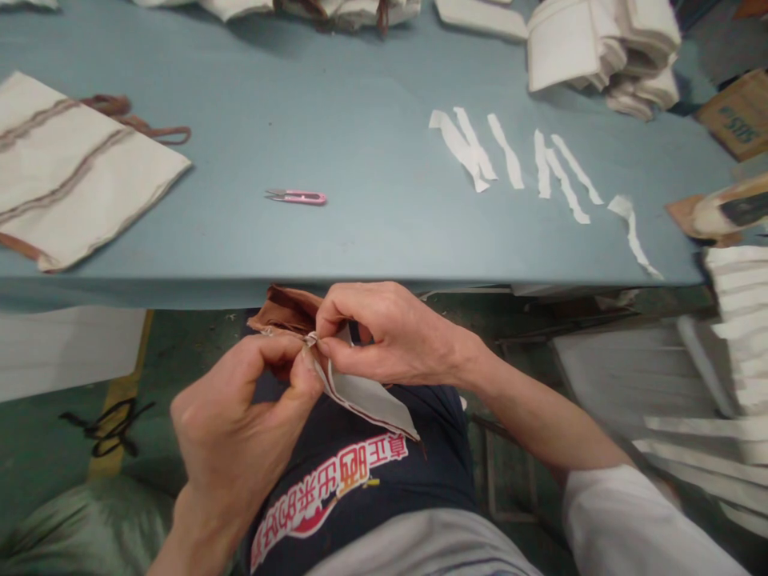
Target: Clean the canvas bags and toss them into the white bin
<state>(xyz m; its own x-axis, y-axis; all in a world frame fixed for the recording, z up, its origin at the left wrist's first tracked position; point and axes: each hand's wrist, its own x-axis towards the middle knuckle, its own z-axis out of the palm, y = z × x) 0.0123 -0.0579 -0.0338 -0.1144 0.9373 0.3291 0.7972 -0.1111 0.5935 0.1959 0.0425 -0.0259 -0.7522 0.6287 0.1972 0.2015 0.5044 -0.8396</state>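
My left hand (255,416) and my right hand (390,336) meet over my lap, below the table's front edge. Each pinches a small gathered spot on a sewn fabric piece between thumb and fingers, the fingertips almost touching. A white flap (375,404) of that piece, with a dark red edge, hangs to the lower right over a dark printed apron (336,488). Its brown part (285,308) shows behind the hands, towards the table. The exact spot in the fingertips is partly hidden. Pink thread snips (297,197) lie on the table beyond my hands.
On the blue-covered table (360,248) lies a white cloth bag (90,176) with brown strips at left. Torn white strips (510,152) are scattered at right, near a folded white stack (600,48). A cardboard box (738,116) stands at far right; more white fabric pieces line the back.
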